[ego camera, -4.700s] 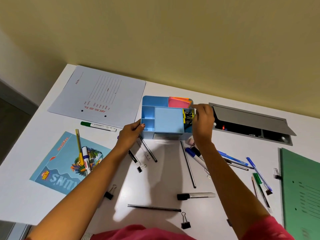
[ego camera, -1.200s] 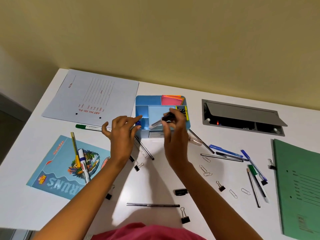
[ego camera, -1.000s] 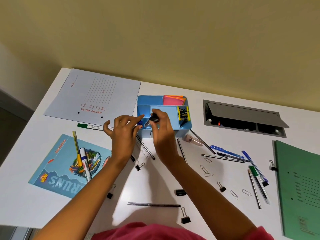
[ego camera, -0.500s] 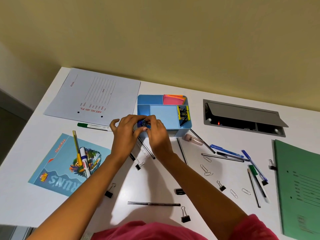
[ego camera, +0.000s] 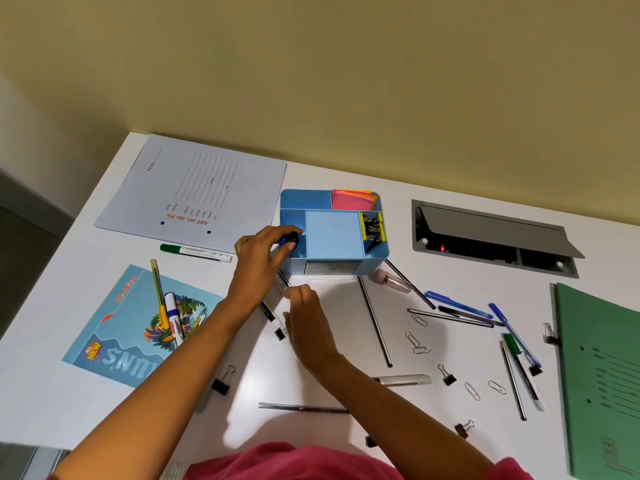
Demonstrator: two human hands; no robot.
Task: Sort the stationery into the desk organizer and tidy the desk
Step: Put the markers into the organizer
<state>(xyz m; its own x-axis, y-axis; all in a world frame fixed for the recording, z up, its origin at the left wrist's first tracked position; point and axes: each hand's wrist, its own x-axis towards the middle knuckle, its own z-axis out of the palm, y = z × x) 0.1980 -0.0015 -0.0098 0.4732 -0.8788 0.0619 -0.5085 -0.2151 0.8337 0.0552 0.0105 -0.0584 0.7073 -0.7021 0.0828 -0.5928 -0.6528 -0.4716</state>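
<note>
On the white worktop [ego camera: 343, 306], the blue desk organizer [ego camera: 370, 266] stands just beyond both hands. The left hand [ego camera: 258, 261], the nearer, grips a dark marker [ego camera: 290, 239], seemingly upright, over the organizer's near-left compartment. The right hand [ego camera: 306, 323] sits closer to the person with its fingers curled; I cannot tell whether it holds anything.

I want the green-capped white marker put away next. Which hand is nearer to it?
Left. The left hand, gripping dark-capped markers in the blue plastic organizer, is just right of the green-capped white marker; the right hand is farther, toward the person.
</note>
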